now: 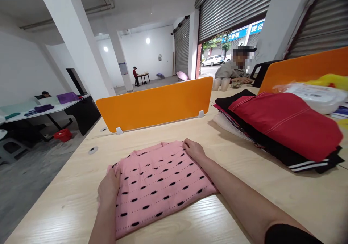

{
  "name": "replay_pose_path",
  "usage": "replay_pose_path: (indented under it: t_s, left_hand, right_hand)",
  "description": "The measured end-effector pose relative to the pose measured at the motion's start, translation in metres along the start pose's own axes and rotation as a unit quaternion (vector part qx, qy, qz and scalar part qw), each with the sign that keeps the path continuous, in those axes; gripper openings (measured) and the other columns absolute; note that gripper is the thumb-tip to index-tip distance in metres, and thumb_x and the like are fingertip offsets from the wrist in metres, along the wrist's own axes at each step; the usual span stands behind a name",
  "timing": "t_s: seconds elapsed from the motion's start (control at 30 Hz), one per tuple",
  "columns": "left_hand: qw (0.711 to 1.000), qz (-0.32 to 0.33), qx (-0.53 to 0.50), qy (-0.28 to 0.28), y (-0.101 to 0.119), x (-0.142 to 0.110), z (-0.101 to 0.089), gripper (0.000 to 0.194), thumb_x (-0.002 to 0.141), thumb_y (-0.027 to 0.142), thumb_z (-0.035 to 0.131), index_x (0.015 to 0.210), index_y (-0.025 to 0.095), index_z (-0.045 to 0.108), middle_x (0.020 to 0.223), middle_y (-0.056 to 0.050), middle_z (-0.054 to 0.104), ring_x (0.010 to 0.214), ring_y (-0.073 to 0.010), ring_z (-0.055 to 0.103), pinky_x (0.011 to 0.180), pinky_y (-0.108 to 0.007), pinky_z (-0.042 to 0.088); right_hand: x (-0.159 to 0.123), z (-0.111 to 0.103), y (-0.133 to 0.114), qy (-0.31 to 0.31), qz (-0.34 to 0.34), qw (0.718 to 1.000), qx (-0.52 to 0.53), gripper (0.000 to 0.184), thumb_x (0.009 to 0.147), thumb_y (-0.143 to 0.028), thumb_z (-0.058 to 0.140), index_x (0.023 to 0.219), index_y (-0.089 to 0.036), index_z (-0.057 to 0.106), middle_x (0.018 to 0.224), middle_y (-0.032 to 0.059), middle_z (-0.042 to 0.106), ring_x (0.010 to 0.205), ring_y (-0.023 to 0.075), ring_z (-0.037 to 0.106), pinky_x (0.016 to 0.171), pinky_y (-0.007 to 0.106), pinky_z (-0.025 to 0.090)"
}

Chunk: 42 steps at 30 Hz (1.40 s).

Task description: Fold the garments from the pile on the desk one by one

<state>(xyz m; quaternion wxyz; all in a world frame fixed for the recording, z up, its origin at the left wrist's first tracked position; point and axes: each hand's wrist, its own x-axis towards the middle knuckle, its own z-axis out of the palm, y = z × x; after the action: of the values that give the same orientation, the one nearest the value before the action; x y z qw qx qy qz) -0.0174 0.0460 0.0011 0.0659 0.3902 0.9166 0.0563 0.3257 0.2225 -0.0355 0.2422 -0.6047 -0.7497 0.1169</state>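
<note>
A pink knitted sweater (160,186) with black dashes and dotted lines lies folded into a flat, roughly rectangular shape on the wooden table, its neckline at the far side. My left hand (108,186) is closed on the left edge near the shoulder, and its fingertips are partly hidden by the hand itself. At the far right corner my right hand (194,150) pinches the sweater's shoulder. My right forearm runs along the garment's right side.
An orange divider (154,102) stands behind the sweater. To the right lies a pile of clothes topped by a red garment (285,121), near a plastic-wrapped white pack (312,95). Two plastic cups (225,84) and a seated person (233,70) are beyond. A cable hole (92,150) sits at left.
</note>
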Motion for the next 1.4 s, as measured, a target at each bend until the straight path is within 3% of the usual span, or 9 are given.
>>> replay_pose_path:
  t_s: [0.53, 0.73, 0.87, 0.93, 1.07, 1.4]
  left_hand:
    - [1.0, -0.004, 0.016, 0.006, 0.004, -0.004, -0.003, 0.047, 0.092, 0.053, 0.021, 0.099, 0.023, 0.056, 0.1, -0.014, 0.069, 0.091, -0.0313, 0.064, 0.069, -0.036, 0.044]
    - [0.993, 0.015, -0.032, 0.11, 0.004, -0.008, -0.005, 0.044, 0.094, 0.051, 0.021, 0.099, 0.024, 0.055, 0.094, -0.01, 0.069, 0.085, -0.0281, 0.064, 0.064, -0.033, 0.041]
    - [0.983, 0.01, -0.05, 0.179, 0.004, -0.006, -0.004, 0.046, 0.094, 0.053, 0.019, 0.093, 0.025, 0.055, 0.087, -0.007, 0.068, 0.082, -0.0255, 0.063, 0.064, -0.031, 0.041]
    - [0.99, 0.005, -0.033, 0.14, 0.005, 0.0, -0.003, 0.048, 0.093, 0.055, 0.02, 0.094, 0.025, 0.057, 0.09, -0.009, 0.069, 0.084, -0.0272, 0.063, 0.065, -0.033, 0.042]
    - [0.999, -0.001, 0.007, 0.042, 0.01, 0.012, 0.001, 0.049, 0.092, 0.054, 0.022, 0.101, 0.023, 0.059, 0.099, -0.014, 0.068, 0.089, -0.0319, 0.063, 0.07, -0.039, 0.044]
    - [0.998, -0.003, 0.007, 0.062, 0.011, 0.017, 0.0, 0.05, 0.088, 0.056, 0.027, 0.105, 0.021, 0.059, 0.102, -0.016, 0.068, 0.096, -0.0338, 0.063, 0.075, -0.04, 0.046]
  right_hand:
    - [-0.001, -0.003, -0.001, 0.001, 0.012, 1.0, -0.008, 0.018, 0.091, -0.031, 0.044, 0.089, -0.022, 0.06, 0.085, 0.0034, 0.069, 0.076, 0.0172, 0.058, 0.058, 0.025, 0.029]
    - [-0.003, -0.007, -0.001, 0.002, 0.013, 0.999, 0.032, 0.018, 0.086, -0.037, 0.05, 0.082, -0.022, 0.06, 0.079, 0.0029, 0.067, 0.074, 0.018, 0.058, 0.059, 0.024, 0.031]
    - [-0.003, -0.009, 0.003, 0.096, -0.025, 0.99, 0.105, 0.026, 0.092, -0.039, 0.041, 0.089, -0.022, 0.06, 0.08, 0.0025, 0.066, 0.076, 0.0174, 0.058, 0.066, 0.024, 0.037]
    - [-0.002, -0.008, 0.004, 0.092, -0.023, 0.991, 0.096, 0.025, 0.091, -0.039, 0.042, 0.088, -0.021, 0.06, 0.08, 0.0029, 0.066, 0.076, 0.0174, 0.057, 0.065, 0.024, 0.037]
    - [0.0, -0.004, 0.005, 0.01, 0.01, 1.0, 0.014, 0.016, 0.087, -0.033, 0.049, 0.083, -0.022, 0.06, 0.081, 0.0037, 0.067, 0.076, 0.0187, 0.057, 0.059, 0.025, 0.031]
    - [0.004, -0.002, 0.002, 0.018, 0.041, 0.999, -0.022, 0.02, 0.088, -0.027, 0.045, 0.1, -0.021, 0.059, 0.088, 0.0072, 0.067, 0.08, 0.0216, 0.057, 0.062, 0.027, 0.032]
